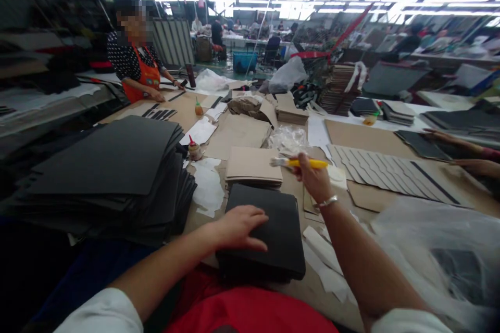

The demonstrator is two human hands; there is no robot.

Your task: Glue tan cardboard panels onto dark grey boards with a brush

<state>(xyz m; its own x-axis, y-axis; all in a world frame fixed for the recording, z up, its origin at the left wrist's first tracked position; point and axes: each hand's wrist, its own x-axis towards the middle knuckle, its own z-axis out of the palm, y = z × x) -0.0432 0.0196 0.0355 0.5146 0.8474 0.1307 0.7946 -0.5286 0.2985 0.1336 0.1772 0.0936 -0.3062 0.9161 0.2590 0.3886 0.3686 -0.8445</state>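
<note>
My left hand [238,226] lies flat, fingers spread, on a stack of black rectangular pieces [279,234] at the near table edge. My right hand [312,177], with a metal bracelet on the wrist, is closed round a yellow-handled brush [300,163]. Its bristles point left, above a stack of tan card pieces [253,165]. A small glue bottle with a red tip [194,150] stands left of that stack.
A tall pile of large black sheets [113,166] fills the left. A person in an orange apron [136,57] works at the far left end of the table. Grey cut strips [386,171] lie on brown board on the right, where another person's arm [464,144] reaches in. Clear plastic [437,255] sits at the near right.
</note>
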